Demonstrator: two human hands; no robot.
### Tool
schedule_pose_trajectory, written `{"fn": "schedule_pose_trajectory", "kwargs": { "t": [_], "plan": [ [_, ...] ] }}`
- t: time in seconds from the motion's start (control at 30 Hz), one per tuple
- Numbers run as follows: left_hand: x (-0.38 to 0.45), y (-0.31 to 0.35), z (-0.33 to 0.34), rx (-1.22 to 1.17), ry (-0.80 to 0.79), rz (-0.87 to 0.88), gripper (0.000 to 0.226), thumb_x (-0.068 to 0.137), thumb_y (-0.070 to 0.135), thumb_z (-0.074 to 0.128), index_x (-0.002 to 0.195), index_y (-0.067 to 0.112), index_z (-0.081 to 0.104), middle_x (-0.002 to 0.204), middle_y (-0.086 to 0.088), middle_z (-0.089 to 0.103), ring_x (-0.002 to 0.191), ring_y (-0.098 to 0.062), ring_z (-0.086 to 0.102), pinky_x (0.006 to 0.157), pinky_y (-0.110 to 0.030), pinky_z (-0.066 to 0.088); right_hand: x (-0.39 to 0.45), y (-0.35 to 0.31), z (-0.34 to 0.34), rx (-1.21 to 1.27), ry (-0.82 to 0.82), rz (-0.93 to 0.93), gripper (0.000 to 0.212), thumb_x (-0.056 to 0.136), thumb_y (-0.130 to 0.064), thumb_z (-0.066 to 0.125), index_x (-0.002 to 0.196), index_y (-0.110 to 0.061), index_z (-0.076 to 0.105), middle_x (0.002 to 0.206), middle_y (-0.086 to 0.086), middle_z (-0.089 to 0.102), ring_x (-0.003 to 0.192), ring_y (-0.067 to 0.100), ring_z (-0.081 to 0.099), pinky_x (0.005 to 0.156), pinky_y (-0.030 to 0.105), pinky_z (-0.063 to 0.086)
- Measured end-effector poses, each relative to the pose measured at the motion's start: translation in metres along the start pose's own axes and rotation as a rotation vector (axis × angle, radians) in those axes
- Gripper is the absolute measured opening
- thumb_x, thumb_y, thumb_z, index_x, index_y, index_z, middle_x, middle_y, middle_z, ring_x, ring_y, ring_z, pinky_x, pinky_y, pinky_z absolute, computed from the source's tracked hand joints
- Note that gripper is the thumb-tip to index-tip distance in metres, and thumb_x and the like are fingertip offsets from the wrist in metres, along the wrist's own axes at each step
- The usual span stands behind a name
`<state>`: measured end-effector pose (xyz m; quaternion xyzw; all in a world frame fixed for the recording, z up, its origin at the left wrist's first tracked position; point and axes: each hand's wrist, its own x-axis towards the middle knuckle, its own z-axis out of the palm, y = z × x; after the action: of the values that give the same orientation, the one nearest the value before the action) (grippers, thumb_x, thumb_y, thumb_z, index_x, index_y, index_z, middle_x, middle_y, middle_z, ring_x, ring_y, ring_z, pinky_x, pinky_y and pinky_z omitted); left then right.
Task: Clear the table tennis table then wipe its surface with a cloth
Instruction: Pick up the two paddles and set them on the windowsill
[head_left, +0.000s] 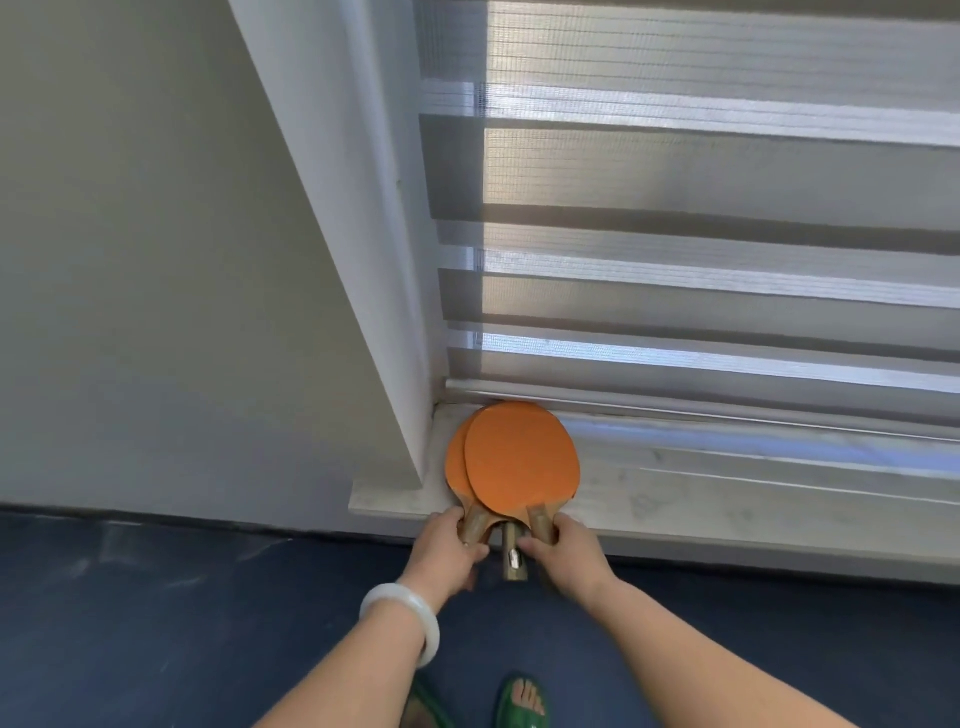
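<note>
Pale stone sill (675, 488) under striped blinds (701, 234) bears orange paddles (519, 457); both hands grip handles.

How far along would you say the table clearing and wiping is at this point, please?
Done, apparently: the paddles are off the table, stacked on the window sill. In hand: the left hand and right hand each hold a handle, seemingly settling the stack by the blind. Left: wiping; no cloth or table is in view, so any other clearing cannot be judged.
</note>
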<state>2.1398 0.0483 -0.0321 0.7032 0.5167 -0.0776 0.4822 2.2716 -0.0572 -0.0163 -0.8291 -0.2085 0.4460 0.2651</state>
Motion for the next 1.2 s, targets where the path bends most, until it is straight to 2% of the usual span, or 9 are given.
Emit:
{"fn": "schedule_pose_trajectory", "kwargs": {
  "t": [0.13,0.33,0.5,0.63,0.9,1.0,1.07,1.13,1.2],
  "plan": [
    [-0.003,-0.003,0.001,0.0,0.019,-0.014,0.039,0.088,0.023,0.068,0.125,0.018,0.056,0.124,-0.003,0.057,0.109,-0.019,0.056,0.088,-0.027,0.045,-0.002,0.0,0.007,-0.009,-0.007,0.002,0.019,0.089,-0.026,0.068,0.101,-0.016,0.056,0.092,-0.002,0.061,0.088,0.015,0.056,0.073,0.025,0.04],
    [-0.003,-0.002,0.002,0.009,0.028,-0.025,0.048,0.087,0.027,0.071,0.131,0.018,0.054,0.129,-0.002,0.056,0.113,-0.02,0.056,0.094,-0.032,0.048,-0.003,-0.006,0.014,-0.071,-0.034,-0.016,0.022,0.09,-0.034,0.067,0.1,-0.019,0.054,0.093,-0.002,0.061,0.087,0.015,0.057,0.072,0.024,0.041],
    [-0.003,-0.005,0.0,0.007,-0.006,-0.026,0.058,0.084,0.026,0.074,0.137,0.019,0.05,0.127,-0.003,0.056,0.11,-0.018,0.055,0.082,-0.025,0.045,-0.001,-0.005,0.013,-0.122,-0.014,-0.011,0.026,0.089,-0.036,0.067,0.104,-0.018,0.056,0.099,0.002,0.065,0.093,0.019,0.061,0.077,0.028,0.048],
    [-0.005,-0.01,-0.003,0.012,-0.004,-0.041,0.071,0.081,0.029,0.077,0.143,0.021,0.044,0.128,-0.004,0.055,0.112,-0.02,0.055,0.096,-0.033,0.048,-0.002,-0.005,0.013,-0.108,-0.015,-0.016,0.026,0.089,-0.035,0.067,0.105,-0.017,0.057,0.095,0.0,0.063,0.088,0.017,0.059,0.074,0.027,0.045],
    [-0.007,-0.01,-0.001,-0.011,0.016,-0.025,0.065,0.084,0.026,0.074,0.141,0.024,0.045,0.12,-0.003,0.056,0.104,-0.018,0.056,0.086,-0.028,0.048,-0.004,-0.003,0.015,-0.136,-0.018,-0.025,0.031,0.089,-0.035,0.067,0.111,-0.015,0.058,0.102,0.003,0.066,0.093,0.019,0.062,0.081,0.031,0.051],
    [-0.009,-0.011,-0.002,-0.021,0.021,-0.017,0.06,0.085,0.025,0.073,0.139,0.026,0.047,0.105,0.003,0.056,0.094,-0.014,0.056,0.079,-0.025,0.045,-0.006,-0.003,0.014,-0.154,-0.029,-0.037,0.03,0.089,-0.036,0.067,0.109,-0.016,0.057,0.1,0.002,0.065,0.092,0.019,0.062,0.079,0.029,0.049],
    [-0.011,-0.013,-0.005,-0.016,0.028,-0.014,0.056,0.085,0.024,0.072,0.137,0.027,0.049,0.098,0.006,0.054,0.09,-0.012,0.056,0.08,-0.026,0.047,-0.009,-0.003,0.011,-0.164,-0.04,-0.046,0.03,0.089,-0.037,0.067,0.108,-0.016,0.057,0.099,0.001,0.065,0.092,0.019,0.062,0.08,0.029,0.049],
    [-0.013,-0.013,-0.008,-0.004,0.039,-0.011,0.053,0.086,0.025,0.071,0.135,0.027,0.05,0.099,0.004,0.054,0.093,-0.013,0.056,0.085,-0.029,0.049,-0.012,-0.002,0.009,-0.201,-0.048,-0.066,0.028,0.09,-0.039,0.065,0.104,-0.016,0.056,0.097,0.001,0.065,0.092,0.019,0.061,0.081,0.031,0.049],
    [-0.014,-0.011,-0.012,-0.017,0.057,-0.011,0.05,0.087,0.026,0.071,0.133,0.027,0.052,0.099,0.004,0.053,0.093,-0.014,0.056,0.084,-0.028,0.049,-0.015,-0.001,0.005,-0.291,-0.058,-0.102,0.022,0.095,-0.04,0.058,0.092,-0.02,0.05,0.084,-0.004,0.058,0.084,0.018,0.056,0.074,0.029,0.044]
  ]
}}
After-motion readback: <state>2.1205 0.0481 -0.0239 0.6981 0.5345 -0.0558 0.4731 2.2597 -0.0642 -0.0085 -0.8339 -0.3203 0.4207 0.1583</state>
